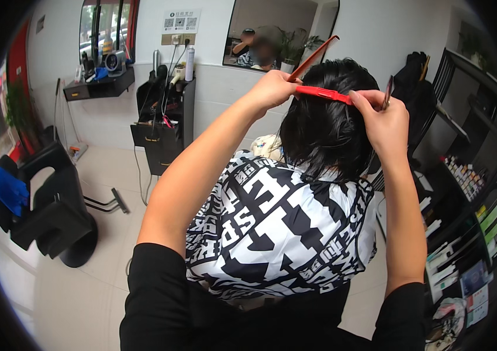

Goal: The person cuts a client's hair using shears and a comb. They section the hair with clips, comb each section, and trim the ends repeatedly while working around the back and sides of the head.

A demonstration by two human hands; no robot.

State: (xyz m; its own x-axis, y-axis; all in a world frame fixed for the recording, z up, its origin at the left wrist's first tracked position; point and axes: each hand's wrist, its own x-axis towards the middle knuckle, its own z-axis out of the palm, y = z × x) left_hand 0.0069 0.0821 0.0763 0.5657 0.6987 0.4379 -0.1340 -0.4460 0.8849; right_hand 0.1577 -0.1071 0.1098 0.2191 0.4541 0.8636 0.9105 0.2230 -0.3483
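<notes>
A person with short black hair (327, 127) sits with their back to me, under a black and white printed cape (275, 219). A red plastic hair clip (324, 93) lies across the back of the head. My left hand (277, 90) is at the clip's left end and holds an orange-brown comb (314, 59), which points up and right. My right hand (384, 116) pinches the clip's right end between thumb and finger. Hair-cutting scissors (387, 93) stick up from between the fingers of this hand, partly hidden by them.
A black salon chair (55, 210) with a blue towel (8, 186) stands at left. Near the wall is a black trolley (161, 145) with a hair dryer and a spray can. A mirror (270, 26) hangs ahead. Shelves of bottles and boxes (463, 175) line the right side.
</notes>
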